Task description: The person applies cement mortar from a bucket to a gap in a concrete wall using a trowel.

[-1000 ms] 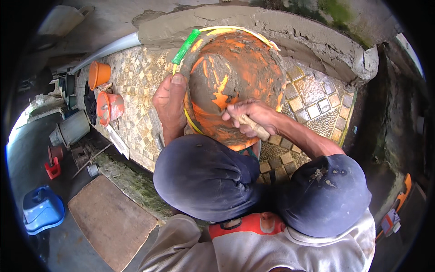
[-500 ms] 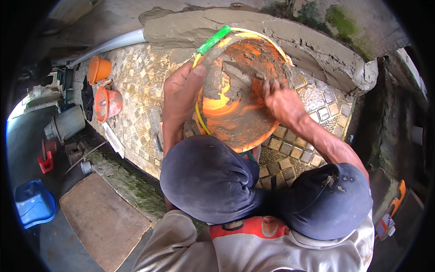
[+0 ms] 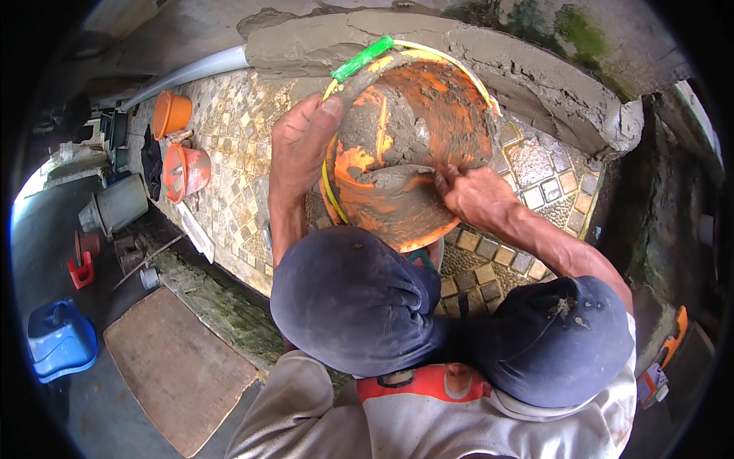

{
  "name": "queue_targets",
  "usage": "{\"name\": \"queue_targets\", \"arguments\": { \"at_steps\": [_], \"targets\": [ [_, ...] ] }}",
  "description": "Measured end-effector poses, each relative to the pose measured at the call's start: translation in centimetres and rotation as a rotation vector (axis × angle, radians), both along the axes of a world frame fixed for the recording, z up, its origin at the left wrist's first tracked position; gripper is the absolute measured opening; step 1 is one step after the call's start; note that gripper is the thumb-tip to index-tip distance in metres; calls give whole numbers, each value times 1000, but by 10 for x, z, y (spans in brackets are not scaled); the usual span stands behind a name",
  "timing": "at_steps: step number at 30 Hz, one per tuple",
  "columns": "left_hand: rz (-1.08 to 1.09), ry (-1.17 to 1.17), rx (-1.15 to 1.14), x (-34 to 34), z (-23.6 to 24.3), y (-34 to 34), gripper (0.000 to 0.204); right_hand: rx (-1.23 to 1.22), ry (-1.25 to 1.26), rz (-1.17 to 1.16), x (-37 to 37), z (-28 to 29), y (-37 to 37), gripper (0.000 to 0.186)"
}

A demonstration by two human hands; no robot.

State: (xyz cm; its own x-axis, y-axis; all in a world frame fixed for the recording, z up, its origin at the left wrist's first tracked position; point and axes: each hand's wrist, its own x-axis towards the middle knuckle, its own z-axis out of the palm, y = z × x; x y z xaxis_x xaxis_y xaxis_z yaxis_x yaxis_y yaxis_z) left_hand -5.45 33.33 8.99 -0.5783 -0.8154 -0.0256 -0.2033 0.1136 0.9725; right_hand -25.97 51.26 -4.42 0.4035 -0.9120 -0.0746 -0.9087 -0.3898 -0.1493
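Observation:
An orange bucket (image 3: 348,157) smeared with wet grey mortar (image 3: 409,130) is tipped so that its opening faces me. A yellow wire handle with a green grip (image 3: 363,60) lies along the bucket's rim. My left hand (image 3: 304,141) is closed on the left side of the rim, thumb on top. Inside the bucket, my right hand (image 3: 475,195) is closed round the handle end of a trowel (image 3: 401,177). The trowel's blade is coated in mortar and points left. Most of its handle is hidden in my fist.
A raised ledge of fresh mortar (image 3: 336,46) runs along the far side. Smaller orange buckets (image 3: 172,115) stand at the left on the patterned tile floor (image 3: 229,145). A brown board (image 3: 180,367) and a blue plastic stool (image 3: 61,340) are at lower left. My knees (image 3: 352,298) are below the bucket.
My right hand and the trowel have moved down toward me inside the bucket. The mortar has shifted with them. My left hand keeps its hold on the rim.

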Motion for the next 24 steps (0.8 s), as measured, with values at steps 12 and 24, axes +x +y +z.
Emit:
{"name": "queue_targets", "arguments": {
  "at_steps": [12, 24],
  "targets": [
    [105, 96, 102, 5, -6, -13, 30, 18, 76, -20, -8, 16, -16, 49],
    [-19, -15, 41, -23, -2, -13, 30, -85, 141, -82, 20, 68, -43, 44]
  ]
}}
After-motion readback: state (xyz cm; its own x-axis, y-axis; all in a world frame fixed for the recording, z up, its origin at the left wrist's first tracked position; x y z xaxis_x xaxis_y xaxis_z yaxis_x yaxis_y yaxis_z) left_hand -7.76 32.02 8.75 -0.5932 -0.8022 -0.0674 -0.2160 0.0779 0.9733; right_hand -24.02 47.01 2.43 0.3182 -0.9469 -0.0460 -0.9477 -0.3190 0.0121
